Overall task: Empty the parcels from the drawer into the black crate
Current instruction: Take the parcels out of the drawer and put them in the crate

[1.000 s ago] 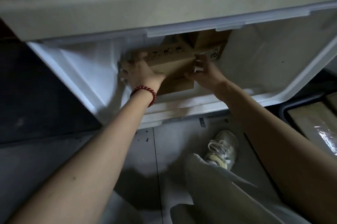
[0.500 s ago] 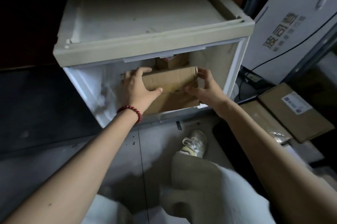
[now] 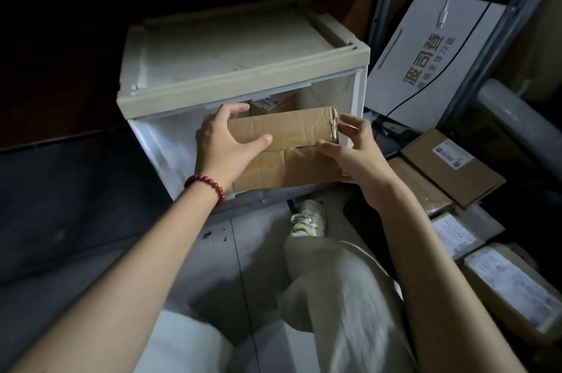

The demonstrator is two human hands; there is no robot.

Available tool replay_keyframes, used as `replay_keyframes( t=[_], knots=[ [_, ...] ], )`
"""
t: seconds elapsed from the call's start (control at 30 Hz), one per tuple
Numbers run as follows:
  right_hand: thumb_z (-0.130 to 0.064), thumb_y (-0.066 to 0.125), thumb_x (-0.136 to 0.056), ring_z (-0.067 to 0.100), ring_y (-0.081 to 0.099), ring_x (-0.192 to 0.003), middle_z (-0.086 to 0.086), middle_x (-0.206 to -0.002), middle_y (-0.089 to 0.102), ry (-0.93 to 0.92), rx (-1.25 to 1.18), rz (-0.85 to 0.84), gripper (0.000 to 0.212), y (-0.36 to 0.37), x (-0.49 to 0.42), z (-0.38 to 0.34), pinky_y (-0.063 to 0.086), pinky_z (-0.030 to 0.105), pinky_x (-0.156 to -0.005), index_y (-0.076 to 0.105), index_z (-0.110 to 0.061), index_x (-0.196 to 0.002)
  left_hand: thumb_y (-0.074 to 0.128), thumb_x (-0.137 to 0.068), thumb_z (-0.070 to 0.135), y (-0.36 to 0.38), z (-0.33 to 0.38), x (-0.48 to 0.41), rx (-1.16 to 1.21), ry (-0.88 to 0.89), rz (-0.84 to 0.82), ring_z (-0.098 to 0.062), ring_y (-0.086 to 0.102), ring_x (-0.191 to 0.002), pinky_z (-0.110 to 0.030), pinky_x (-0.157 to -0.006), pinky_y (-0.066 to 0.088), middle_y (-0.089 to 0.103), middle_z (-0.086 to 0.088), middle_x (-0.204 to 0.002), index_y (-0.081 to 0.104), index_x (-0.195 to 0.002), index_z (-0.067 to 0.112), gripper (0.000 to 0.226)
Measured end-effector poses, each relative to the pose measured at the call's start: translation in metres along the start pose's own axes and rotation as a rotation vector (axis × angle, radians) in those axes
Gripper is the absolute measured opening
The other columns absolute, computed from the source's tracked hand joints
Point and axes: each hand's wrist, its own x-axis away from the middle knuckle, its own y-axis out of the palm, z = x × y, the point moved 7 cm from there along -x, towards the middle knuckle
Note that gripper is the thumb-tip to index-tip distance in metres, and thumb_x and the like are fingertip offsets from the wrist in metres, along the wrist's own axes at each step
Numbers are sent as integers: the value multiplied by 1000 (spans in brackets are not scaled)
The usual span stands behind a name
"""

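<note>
Head view: cardboard parcel (image 3: 289, 129) held at the mouth of the open drawer (image 3: 158, 141).
Left hand (image 3: 225, 141) and right hand (image 3: 349, 156) each clamped one end, thumbs on its front face, presumably to keep it level above the second parcel (image 3: 286, 172) beneath; a third parcel (image 3: 269, 105) lay deeper inside.

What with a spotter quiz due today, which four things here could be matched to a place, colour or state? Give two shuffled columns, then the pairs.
Things:
1. cardboard parcel
2. bracelet
3. lettered box
4. shoe

Descriptions:
A. on the floor in front of the drawer
B. red, round the left wrist
C. gripped by the left hand and right hand
D. white, tilted, right of the drawer

Pairs: 1-C, 2-B, 3-D, 4-A.
</note>
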Motion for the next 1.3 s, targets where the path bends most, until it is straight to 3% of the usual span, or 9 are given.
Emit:
replay_keyframes(
  t=[0.1,0.23,0.4,0.5,0.67,0.93,1.1,1.2,1.3],
  knots=[
    [-33,71,-85,-2,56,-99,-24,-119,51,-1,27,57,45,-11,14,4,47,24,-73,42,-37,-120,79,-74,33,1,7,8,24,33,-5,-14,42,-124,-35,-102,40,51,8,-130,54,-120,33,53],
    [-38,67,-86,12,55,-115,-19,-128,53,25,67,89,45,-16,21,15,48,38,-95,47,-32,-126,78,-74,35,10,8,9,-18,97,-64,-17,42,-125,-38,-103,41,48,6,-131,51,-123,33,56],
    [-41,65,-87,-1,57,-97,-16,-113,54,-12,109,138,45,-20,24,16,47,23,-74,48,-41,-128,78,-73,38,22,6,5,-21,124,-87,-16,42,-125,-30,-97,40,48,5,-132,49,-125,32,60],
    [-42,66,-87,-6,59,-92,-19,-110,55,-58,119,202,51,-28,27,13,43,10,-65,46,-43,-134,80,-72,37,29,14,4,31,157,-117,-14,42,-126,-35,-103,41,47,7,-133,47,-128,30,65],
    [-42,73,-80,4,56,-110,-19,-119,54,-54,48,291,61,-41,32,22,49,34,-97,45,-37,-134,82,-68,39,42,24,8,49,209,-194,-15,43,-123,-41,-101,44,45,5,-132,46,-129,32,71],
    [-46,75,-76,11,51,-123,-12,-134,51,-41,-69,289,66,-46,32,29,45,44,-104,44,-38,-134,91,-51,39,58,32,14,-35,285,-403,-8,33,-127,-34,-106,35,33,8,-142,37,-135,39,100],
    [-45,78,-73,1,50,-118,-19,-130,52,-75,65,271,75,-46,32,28,45,33,-103,40,-38,-138,90,-57,29,65,28,14,-108,319,-404,-3,26,-127,-24,-102,24,21,8,-150,34,-139,39,100],
    [-50,84,-62,-5,54,-108,-30,-115,52,-53,44,269,83,-48,34,33,48,24,-93,39,-41,-132,89,-56,33,62,24,7,-50,292,-366,-3,30,-120,-21,-96,29,28,6,-145,33,-139,36,100],
    [-56,84,-49,-5,59,-104,-26,-114,58,-52,-22,238,94,-49,36,34,53,18,-81,43,-37,-131,89,-55,38,59,17,1,83,175,-342,-7,40,-123,-26,-101,38,39,8,-139,31,-140,35,103]
  ],
)
